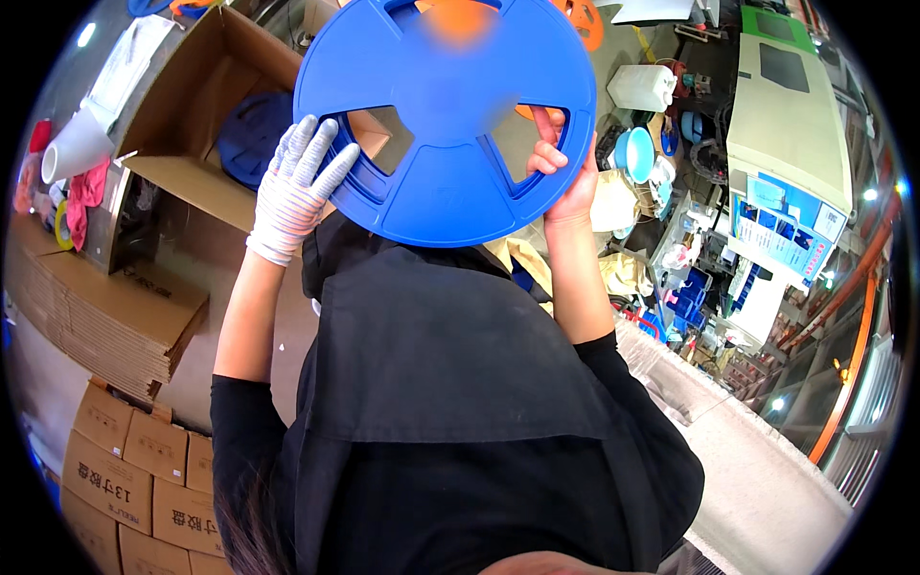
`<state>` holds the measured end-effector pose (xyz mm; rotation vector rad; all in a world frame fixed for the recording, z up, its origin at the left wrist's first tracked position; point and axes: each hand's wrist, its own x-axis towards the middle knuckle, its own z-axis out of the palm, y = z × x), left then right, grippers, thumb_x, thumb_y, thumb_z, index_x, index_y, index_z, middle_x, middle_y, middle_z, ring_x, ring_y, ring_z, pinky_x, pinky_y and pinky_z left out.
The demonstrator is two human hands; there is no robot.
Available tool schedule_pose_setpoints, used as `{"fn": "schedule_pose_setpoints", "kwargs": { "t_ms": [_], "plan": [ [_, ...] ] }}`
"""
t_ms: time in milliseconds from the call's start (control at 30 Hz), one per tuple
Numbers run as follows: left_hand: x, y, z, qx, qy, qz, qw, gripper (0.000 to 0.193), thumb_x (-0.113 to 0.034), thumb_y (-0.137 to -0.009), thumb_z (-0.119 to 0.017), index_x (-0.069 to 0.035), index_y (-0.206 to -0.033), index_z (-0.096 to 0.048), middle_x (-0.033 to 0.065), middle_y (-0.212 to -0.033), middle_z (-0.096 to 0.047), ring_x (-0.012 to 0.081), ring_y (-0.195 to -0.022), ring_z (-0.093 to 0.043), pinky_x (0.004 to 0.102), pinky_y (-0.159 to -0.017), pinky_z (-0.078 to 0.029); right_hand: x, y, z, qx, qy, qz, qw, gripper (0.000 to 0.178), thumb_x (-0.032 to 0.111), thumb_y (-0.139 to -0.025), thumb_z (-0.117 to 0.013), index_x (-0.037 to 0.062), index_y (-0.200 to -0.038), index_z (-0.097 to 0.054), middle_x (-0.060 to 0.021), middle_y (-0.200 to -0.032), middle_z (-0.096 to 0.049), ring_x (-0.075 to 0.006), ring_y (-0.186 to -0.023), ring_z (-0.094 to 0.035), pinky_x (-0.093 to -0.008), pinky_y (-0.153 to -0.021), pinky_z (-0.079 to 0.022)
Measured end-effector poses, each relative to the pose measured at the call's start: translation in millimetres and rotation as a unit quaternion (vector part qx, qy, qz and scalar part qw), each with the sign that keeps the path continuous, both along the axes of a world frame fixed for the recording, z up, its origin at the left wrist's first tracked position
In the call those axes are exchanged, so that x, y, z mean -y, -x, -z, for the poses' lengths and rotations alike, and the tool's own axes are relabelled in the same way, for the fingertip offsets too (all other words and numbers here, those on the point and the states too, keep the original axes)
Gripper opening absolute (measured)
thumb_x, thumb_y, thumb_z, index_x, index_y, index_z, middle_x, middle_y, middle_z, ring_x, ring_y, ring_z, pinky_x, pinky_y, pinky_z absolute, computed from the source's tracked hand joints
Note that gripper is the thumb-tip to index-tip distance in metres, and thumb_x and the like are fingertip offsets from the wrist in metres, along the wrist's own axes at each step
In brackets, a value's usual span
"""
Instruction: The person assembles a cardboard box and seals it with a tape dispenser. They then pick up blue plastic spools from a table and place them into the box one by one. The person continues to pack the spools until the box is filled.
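A large blue plastic reel, round with wide wedge-shaped openings, is held up in front of my chest. My left hand, in a pale striped glove, grips its left rim, with fingers over the face beside an opening; the thumb is hidden. My bare right hand grips the right rim, and its fingertips show through the opening on that side. A blurred orange patch shows at the reel's upper part. To the left, an open cardboard box contains another dark blue reel.
Flattened cardboard is stacked at the left, above closed cartons. A grey-white cup-shaped container lies tilted near pink cloth. At right stand a white jug, a light-blue basin and a large pale machine.
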<state>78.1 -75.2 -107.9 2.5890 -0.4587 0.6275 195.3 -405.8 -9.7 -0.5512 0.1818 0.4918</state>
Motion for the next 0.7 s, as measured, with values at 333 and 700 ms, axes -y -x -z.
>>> {"fn": "schedule_pose_setpoints", "kwargs": {
  "t_ms": [333, 700],
  "plan": [
    [2.7, 8.8, 5.4, -0.003, 0.006, -0.027, 1.000, 0.048, -0.012, -0.074, -0.062, -0.019, -0.122, -0.062, 0.0140, -0.134, -0.053, 0.0339, -0.128, -0.047, 0.0454, -0.105, -0.040, -5.9, -2.7, -12.3, 0.059, 0.030, -0.043, 0.997, 0.055, 0.043, -0.097, -0.048, -0.0039, -0.125, -0.048, -0.0220, -0.149, -0.032, -0.0136, -0.059, -0.048, -0.0287, -0.058, -0.043],
    [1.8, 11.1, 0.9, 0.006, 0.052, -0.043, 0.998, 0.050, -0.006, -0.070, -0.065, -0.014, -0.119, -0.063, 0.0165, -0.132, -0.055, 0.0351, -0.127, -0.049, 0.0450, -0.105, -0.041, -19.2, -9.1, -26.9, 0.080, 0.071, -0.056, 0.993, 0.057, 0.046, -0.096, -0.047, -0.0017, -0.128, -0.047, -0.0216, -0.149, -0.033, -0.0124, -0.062, -0.049, -0.0263, -0.058, -0.043]
  ]
}}
